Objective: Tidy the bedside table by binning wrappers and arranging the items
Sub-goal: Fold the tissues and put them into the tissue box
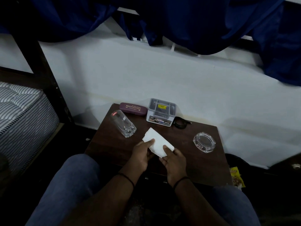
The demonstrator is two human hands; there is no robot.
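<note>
A folded white paper tissue [157,141] is held just above the middle of the dark brown wooden desk [203,162], gripped from both sides. The left hand [142,154] pinches its left edge, thumb on top and fingers [149,156] curled beneath; the right hand [175,162] holds the near right corner the same way, thumb laid over the paper. Both sets of fingers are thus clamped on the tissue, not apart.

The step in hand looks like folding or squaring the tissue, though whether it counts as something to bin or something to keep cannot be told from here. The next move calls for a decision: either set it flat on a bare patch of desk or carry it off to the bin, which is not in view.

Around it, a clear drinking glass [123,125] lies on its side just left of the tissue and would want standing upright. Behind, against the white wall, sit a maroon spectacle case [133,108] and a grey and white plastic organiser box [161,112], close together. A coiled black cable [180,123] lies just right of the box. A clear glass ashtray [204,142] stands well apart at the right. A yellow snack wrapper [237,176] lies off the desk's right edge, low down, probably still to be binned. Nothing blocks the hands; the tipped glass is the nearest thing to knock.
</note>
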